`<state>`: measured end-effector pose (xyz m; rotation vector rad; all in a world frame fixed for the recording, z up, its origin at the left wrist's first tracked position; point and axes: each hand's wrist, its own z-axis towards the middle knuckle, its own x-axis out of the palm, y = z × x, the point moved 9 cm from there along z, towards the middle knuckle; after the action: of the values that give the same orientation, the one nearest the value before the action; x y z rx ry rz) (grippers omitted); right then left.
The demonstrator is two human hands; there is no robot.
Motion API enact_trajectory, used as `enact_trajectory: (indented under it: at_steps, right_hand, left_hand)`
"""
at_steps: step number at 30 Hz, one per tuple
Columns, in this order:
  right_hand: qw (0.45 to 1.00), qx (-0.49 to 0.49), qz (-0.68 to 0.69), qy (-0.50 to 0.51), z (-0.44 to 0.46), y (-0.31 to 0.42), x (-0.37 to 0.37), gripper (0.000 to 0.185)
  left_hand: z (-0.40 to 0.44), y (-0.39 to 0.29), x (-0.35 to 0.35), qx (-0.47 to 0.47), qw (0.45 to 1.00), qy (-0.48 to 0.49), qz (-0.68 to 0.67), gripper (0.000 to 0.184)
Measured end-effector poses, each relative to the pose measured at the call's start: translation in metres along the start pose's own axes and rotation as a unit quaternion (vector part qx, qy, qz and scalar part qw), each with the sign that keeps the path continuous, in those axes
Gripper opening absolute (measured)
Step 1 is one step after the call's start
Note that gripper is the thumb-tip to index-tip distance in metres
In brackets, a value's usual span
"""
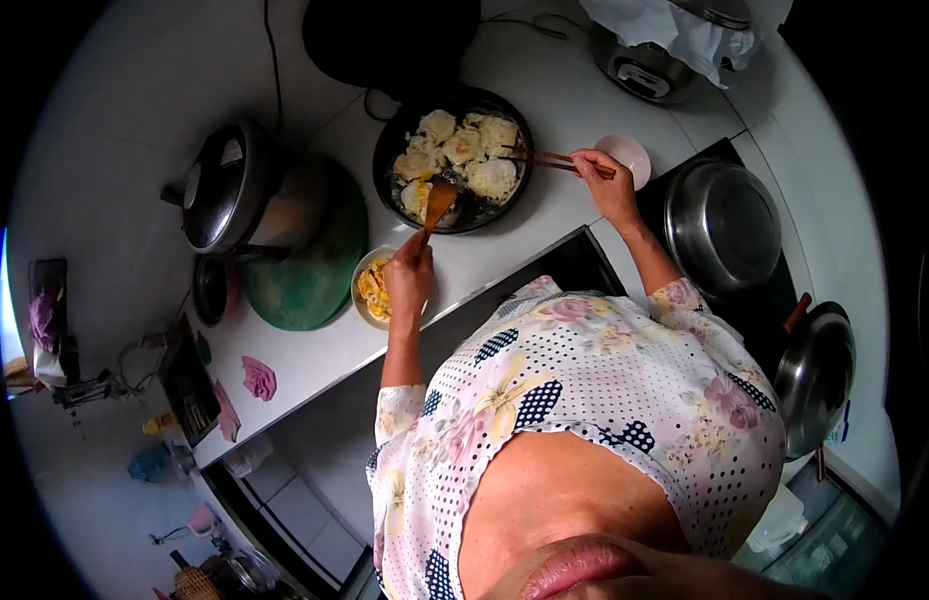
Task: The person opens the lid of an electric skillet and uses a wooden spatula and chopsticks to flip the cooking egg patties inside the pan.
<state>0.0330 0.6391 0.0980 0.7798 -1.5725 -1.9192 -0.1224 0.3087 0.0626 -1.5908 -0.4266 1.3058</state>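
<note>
My left hand [412, 272] is wrapped round the handle of a wooden spatula [441, 203], whose blade is at the lower left of a round black pan [528, 180]. Several pale fried eggs [463, 147] lie in the pan. With my right hand [610, 185] I hold brown chopsticks [560, 162]; their tips reach the eggs at the pan's right side. Below my left hand's wrist, partly covered by it, a white bowl [359, 303] holds yellow cooked egg pieces [373, 290].
A pressure cooker [275, 200] stands on a green round board [315, 290] at the left. Pink cloths [258, 378] lie nearby. A pink bowl [625, 158], a metal pot [725, 228] and a lidded wok [817, 380] are at the right. A cooker with a white bag [675, 35] stands behind.
</note>
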Motion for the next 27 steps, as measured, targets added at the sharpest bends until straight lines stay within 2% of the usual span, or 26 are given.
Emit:
enact_trajectory:
  at_steps: [3, 7, 10, 13, 17, 21, 24, 27]
  right_hand:
    - [0.998, -0.010, -0.055, -0.006, -0.004, 0.001, -0.005, 0.016]
    - [0.992, -0.058, -0.114, 0.018, -0.014, 0.012, 0.010, 0.015]
    - [0.990, -0.077, -0.110, 0.042, -0.024, 0.016, 0.025, 0.015]
    - [0.997, -0.011, -0.061, 0.044, -0.027, 0.000, 0.023, 0.014]
    - [0.998, -0.004, -0.057, 0.021, -0.022, 0.003, 0.010, 0.015]
    - [0.999, 0.009, -0.025, 0.030, -0.017, 0.017, 0.015, 0.018]
    - [0.998, 0.033, 0.024, 0.047, -0.013, -0.012, 0.029, 0.017]
    - [0.997, 0.048, 0.034, 0.058, -0.012, -0.022, 0.036, 0.018]
  left_hand:
    - [0.011, -0.028, 0.029, 0.046, 0.998, 0.037, 0.014, 0.029]
    - [0.017, -0.023, 0.066, 0.077, 0.981, 0.067, 0.165, 0.028]
    - [0.007, -0.010, 0.059, 0.064, 0.984, 0.074, 0.152, 0.028]
    - [-0.001, -0.013, 0.033, 0.045, 0.994, 0.071, 0.075, 0.028]
    - [-0.008, -0.008, 0.004, -0.017, 0.996, 0.065, 0.061, 0.030]
    - [-0.004, -0.018, 0.007, 0.023, 0.997, 0.064, 0.028, 0.030]
    - [0.000, -0.024, 0.028, 0.092, 0.990, 0.065, 0.081, 0.028]
    - [-0.002, -0.025, 0.030, 0.085, 0.987, 0.075, 0.117, 0.028]
